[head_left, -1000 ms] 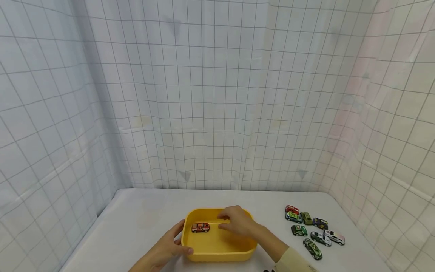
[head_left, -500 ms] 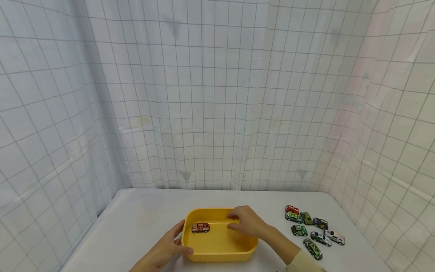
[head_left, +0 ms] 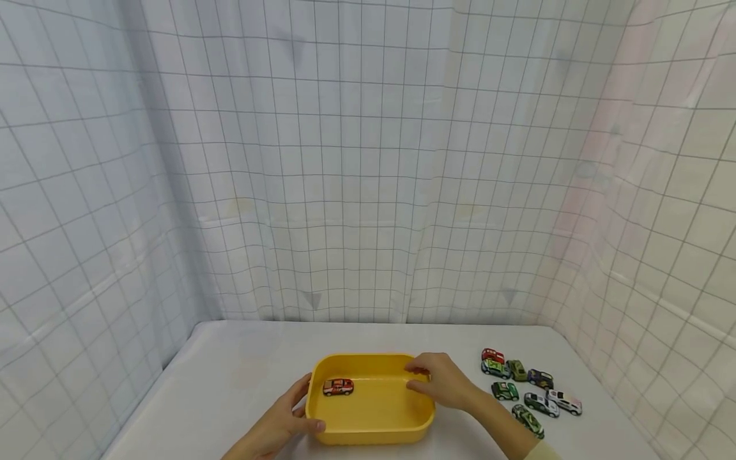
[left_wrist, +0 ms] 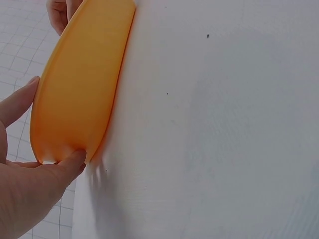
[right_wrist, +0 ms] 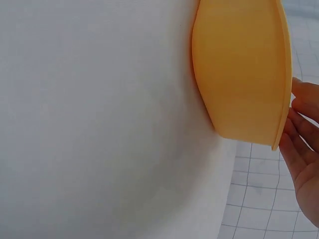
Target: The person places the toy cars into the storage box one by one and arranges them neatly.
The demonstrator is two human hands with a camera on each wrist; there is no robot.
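A yellow plastic tub (head_left: 368, 437) stands on the white table, with a red-and-white toy car (head_left: 338, 386) inside near its left wall. My left hand (head_left: 280, 418) holds the tub's left end, thumb on the near wall and another finger at the rim, as the left wrist view (left_wrist: 37, 191) also has it. Over the right rim hangs my right hand (head_left: 445, 382), thumb and fingers apart with nothing visible between them. In the right wrist view the right hand (right_wrist: 304, 142) is beside the tub's rim; whether it touches is unclear.
Right of the tub lie several toy cars, among them a red one (head_left: 492, 356), a dark green one (head_left: 505, 391), a silver one (head_left: 542, 404), a white one (head_left: 565, 402) and a camouflage one (head_left: 528, 421). White gridded curtains (head_left: 356, 191) surround the table (head_left: 241, 358).
My right hand has moved right, from above the tub's inside to over its right rim. The left hand stays at the left end, and the red-and-white toy car lies still in the tub.
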